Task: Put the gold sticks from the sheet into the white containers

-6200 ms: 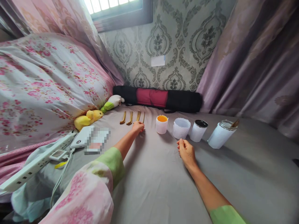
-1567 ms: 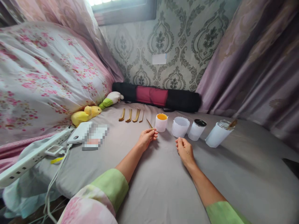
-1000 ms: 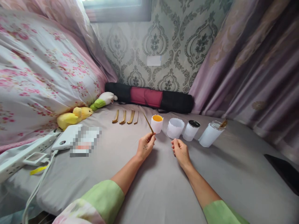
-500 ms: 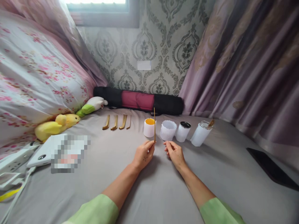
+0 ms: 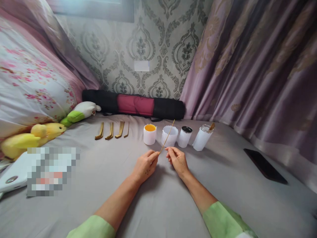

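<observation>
My left hand [image 5: 145, 166] pinches the lower end of a thin brown stick [image 5: 169, 131], which leans up to the right. Close by on the right, my right hand [image 5: 178, 162] has its thumb and fingertips pressed together; whatever they hold, if anything, is too small to make out. Behind the hands stand a white cup with yellow inside [image 5: 150, 137], a wider whitish tub [image 5: 172, 140] partly crossed by the stick, and a narrow white cup with a dark inside [image 5: 184, 139]. Farther right, a white-wrapped glass jar [image 5: 201, 140] has brown sticks [image 5: 212, 126] poking out.
Bent brown sticks lie in small bundles [image 5: 109, 131] on the grey sheet [image 5: 99, 172]. A black phone [image 5: 266, 167] is at right, a white device [image 5: 15, 175] at left. Plush toys [image 5: 34, 136] and a black-and-maroon rolled bag [image 5: 135, 105] line the back.
The stick has tipped from upright to a rightward slant, still in my left hand. The view has turned a little right, so everything sits farther left.
</observation>
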`<state>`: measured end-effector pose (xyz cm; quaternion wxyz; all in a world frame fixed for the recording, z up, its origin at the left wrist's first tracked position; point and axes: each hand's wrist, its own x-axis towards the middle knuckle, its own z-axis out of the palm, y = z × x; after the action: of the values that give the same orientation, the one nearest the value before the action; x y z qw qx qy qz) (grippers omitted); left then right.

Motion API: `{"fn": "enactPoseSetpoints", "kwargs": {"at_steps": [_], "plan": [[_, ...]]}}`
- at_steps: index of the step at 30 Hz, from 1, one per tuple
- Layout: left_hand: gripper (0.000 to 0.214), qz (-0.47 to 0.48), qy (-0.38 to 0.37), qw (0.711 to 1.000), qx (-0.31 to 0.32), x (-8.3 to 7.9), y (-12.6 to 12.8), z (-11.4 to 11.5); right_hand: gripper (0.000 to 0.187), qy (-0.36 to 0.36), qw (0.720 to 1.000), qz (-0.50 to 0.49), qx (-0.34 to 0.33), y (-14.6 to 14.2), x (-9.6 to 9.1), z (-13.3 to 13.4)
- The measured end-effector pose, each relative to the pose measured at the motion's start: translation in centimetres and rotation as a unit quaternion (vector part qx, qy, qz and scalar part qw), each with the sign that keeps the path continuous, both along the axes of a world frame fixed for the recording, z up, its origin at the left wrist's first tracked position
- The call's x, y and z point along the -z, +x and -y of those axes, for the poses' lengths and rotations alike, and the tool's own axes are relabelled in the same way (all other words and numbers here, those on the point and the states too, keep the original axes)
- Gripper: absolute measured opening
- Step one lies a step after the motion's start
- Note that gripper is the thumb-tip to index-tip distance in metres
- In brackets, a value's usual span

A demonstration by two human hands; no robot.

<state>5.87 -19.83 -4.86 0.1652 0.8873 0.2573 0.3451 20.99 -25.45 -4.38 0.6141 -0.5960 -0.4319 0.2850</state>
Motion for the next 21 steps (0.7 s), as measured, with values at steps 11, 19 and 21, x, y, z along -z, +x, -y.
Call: {"fn": "enactPoseSetpoints", "kwargs": {"at_steps": [11, 19, 21], "plan": [[0.03, -0.036, 0.048, 0.998, 0.008, 0.05, -0.13, -0.04, 0.035, 0.012, 1.0, 0.0, -0.002, 0.06, -0.15, 0.19], [0.031, -0.041, 0.058, 0.997, 0.006, 0.0, -0.24, -0.15, 0.032, 0.016, 1.0, -0.005, -0.009, 0.2, 0.01, 0.13], [0.031, -0.045, 0.06, 0.997, 0.006, -0.04, -0.25, -0.17, 0.03, 0.017, 1.0, -0.012, -0.012, 0.16, -0.04, 0.12]]}}
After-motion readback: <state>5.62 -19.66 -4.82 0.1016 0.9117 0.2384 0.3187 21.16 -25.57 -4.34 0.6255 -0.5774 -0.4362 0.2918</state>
